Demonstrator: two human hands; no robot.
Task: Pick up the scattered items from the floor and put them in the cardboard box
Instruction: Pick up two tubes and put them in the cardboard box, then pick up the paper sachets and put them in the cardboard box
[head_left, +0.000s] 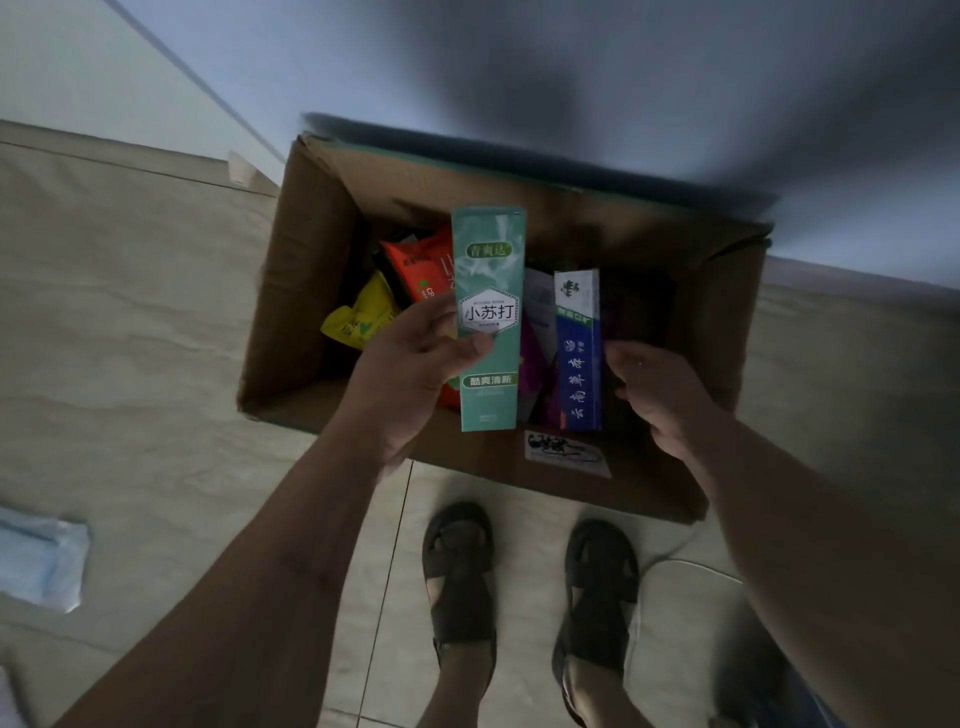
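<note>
Green carton: upright over the open cardboard box, pinched by the left hand.
Blue carton: upright over the box, apparently gripped by the right hand; fingers hidden.
Box contents: red packet, yellow packet.
Floor: pale tiles.

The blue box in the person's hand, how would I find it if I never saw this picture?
Look at the open cardboard box on the floor, just past the person's feet. Two long cartons are held over it: the right hand holds the blue toothpaste carton by its edge. It is dark blue with white writing down it, narrower than the green toothpaste carton in the left hand.
</note>
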